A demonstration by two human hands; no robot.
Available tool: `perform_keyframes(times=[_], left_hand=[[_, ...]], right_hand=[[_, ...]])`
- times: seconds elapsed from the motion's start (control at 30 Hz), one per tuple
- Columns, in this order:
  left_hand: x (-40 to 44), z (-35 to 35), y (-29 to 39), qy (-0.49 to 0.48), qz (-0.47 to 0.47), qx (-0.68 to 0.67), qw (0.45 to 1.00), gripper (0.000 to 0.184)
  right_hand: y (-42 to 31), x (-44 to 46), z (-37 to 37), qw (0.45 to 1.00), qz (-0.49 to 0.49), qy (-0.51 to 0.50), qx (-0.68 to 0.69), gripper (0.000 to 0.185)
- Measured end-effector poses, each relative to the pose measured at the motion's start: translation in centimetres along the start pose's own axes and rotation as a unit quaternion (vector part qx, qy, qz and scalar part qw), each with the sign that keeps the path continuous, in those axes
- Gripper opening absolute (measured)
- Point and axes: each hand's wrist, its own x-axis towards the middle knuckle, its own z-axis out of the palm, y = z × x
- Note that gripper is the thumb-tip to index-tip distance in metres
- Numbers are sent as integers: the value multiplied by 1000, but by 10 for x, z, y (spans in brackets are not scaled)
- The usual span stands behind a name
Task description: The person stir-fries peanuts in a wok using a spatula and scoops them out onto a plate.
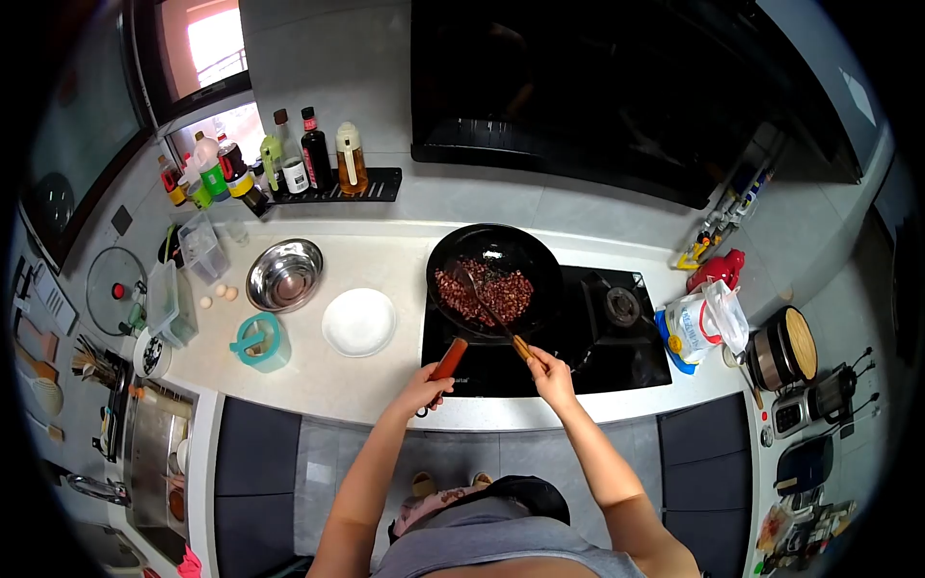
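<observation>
Grey cloth (506, 549) of the person's top fills the bottom centre of the head view. Above it, the left hand (424, 388) grasps a reddish-brown handle (448, 358) beside the black wok (528, 255); the right hand (551, 378) clasps a spatula (521, 347), its end among chopped reddish pieces (511, 294). The wok sits mid-frame on the stove (617, 361).

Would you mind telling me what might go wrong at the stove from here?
The chopped food might spill over the rim of the wok if the right hand pushes the spatula too hard. The wok could swing if the left hand slipped off its handle. The plastic bag beside the stove might soften if the nearby burner were lit.
</observation>
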Motion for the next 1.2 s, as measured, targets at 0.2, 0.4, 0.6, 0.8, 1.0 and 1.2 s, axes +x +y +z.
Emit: perform_keyframes(times=[0.2, 0.4, 0.6, 0.8, 1.0, 1.2], left_hand=[[-3, 0, 4, -4, 2, 0, 1000, 37], [-2, -1, 2, -2, 6, -2, 1000, 38], [-2, -1, 2, -1, 0, -4, 1000, 39], [-2, 0, 4, 1, -1, -5, 1000, 42], [-5, 1, 3, 5, 5, -7, 1000, 37], [-4, 1, 4, 2, 6, 6, 1000, 35]], right_hand=[[15, 11, -40, 991, -29, 87, -98, 26], [21, 28, -19, 984, -3, 139, -114, 27], [17, 15, 11, 998, -41, 44, -17, 28], [-6, -28, -47, 995, -85, -14, -48, 28], [-14, 11, -63, 968, -42, 51, -243, 30], [-87, 7, -165, 908, -161, 5, -387, 24]])
